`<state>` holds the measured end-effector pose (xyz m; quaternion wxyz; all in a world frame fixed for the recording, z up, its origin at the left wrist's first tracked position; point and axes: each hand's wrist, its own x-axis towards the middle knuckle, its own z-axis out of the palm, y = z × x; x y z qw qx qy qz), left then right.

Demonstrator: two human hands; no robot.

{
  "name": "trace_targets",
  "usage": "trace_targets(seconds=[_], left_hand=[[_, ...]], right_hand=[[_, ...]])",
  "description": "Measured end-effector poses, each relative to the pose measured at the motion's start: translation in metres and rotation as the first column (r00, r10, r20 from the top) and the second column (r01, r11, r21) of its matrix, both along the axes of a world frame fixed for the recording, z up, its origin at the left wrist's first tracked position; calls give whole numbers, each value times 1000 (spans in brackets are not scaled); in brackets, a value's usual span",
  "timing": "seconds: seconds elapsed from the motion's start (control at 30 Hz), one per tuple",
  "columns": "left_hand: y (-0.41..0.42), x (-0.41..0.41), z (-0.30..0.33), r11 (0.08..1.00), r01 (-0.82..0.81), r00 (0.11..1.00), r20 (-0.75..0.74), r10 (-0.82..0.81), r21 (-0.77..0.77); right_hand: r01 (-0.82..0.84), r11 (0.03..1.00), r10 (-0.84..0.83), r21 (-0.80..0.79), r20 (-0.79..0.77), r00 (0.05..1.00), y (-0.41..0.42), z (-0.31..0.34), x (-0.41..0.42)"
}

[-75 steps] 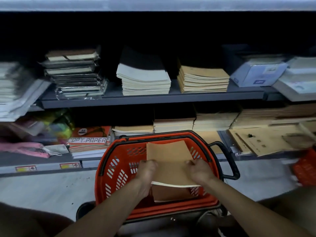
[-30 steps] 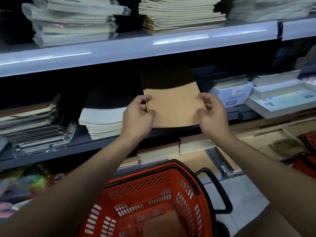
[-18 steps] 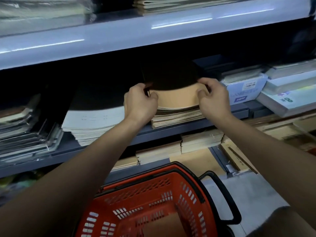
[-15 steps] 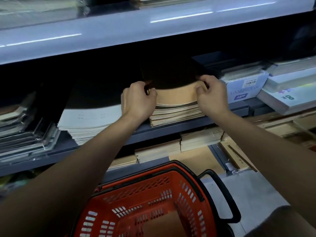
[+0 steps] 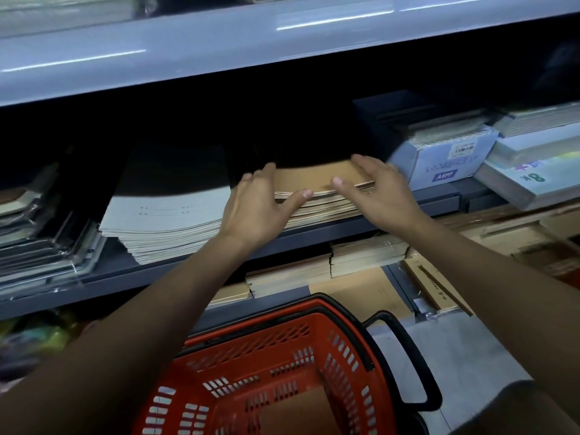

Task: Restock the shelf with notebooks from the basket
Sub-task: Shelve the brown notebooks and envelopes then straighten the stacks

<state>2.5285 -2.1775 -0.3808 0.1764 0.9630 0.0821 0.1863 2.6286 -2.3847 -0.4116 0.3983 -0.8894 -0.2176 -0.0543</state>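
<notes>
Far left on the middle shelf (image 5: pixel 314 237): a leaning heap of plastic-wrapped books (image 5: pixel 40 233), blurred. Next along, a fanned stack of grey-covered notebooks (image 5: pixel 169 221), faint dotted marks on the top cover, unreadable. Then the left hand (image 5: pixel 254 205), fingers straight and loosely spread, thumb tip against the front edge of the brown notebook stack (image 5: pixel 317 189); holding nothing. On top of that stack, lying flat, the kraft-covered notebook (image 5: pixel 314 175), its back half lost in shadow. Right hand (image 5: pixel 379 189) likewise opened out flat, fingers over the stack's right corner, thumb at the front edge, gripping nothing. Just right of it, a pale blue carton (image 5: pixel 445 161) packed with paper-edged goods, a barcode sticker and a blue tag reading "A6PP" on its face. Further right, a flat pack (image 5: pixel 527 180) marked "8K" in green. Below, more tan notebooks (image 5: pixel 367 255) on the lower shelf. At bottom centre, the red basket (image 5: pixel 276 346) with black rim and handle, a brown notebook (image 5: pixel 301 412) lying inside.
</notes>
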Motion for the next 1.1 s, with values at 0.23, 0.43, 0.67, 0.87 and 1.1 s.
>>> trace_targets(seconds=[0.23,0.43,0.67,0.87,1.1], left_hand=[[-2,-2,-1,981,-81,996,44,74,176],[-4,-10,0,993,-61,994,99,50,105],[2,-30,3,995,-19,989,147,4,101],[3,-64,11,989,-12,990,139,-8,144],[4,-115,10,992,-21,991,132,4,127]], right_hand=[[-2,995,10,-104,79,997,0,5,-2],[0,992,9,-126,71,997,1,4,0],[24,994,-16,-107,75,997,-4,3,-13],[73,988,-54,-138,138,989,-19,5,-37],[116,979,-86,-168,179,980,-26,8,-88]])
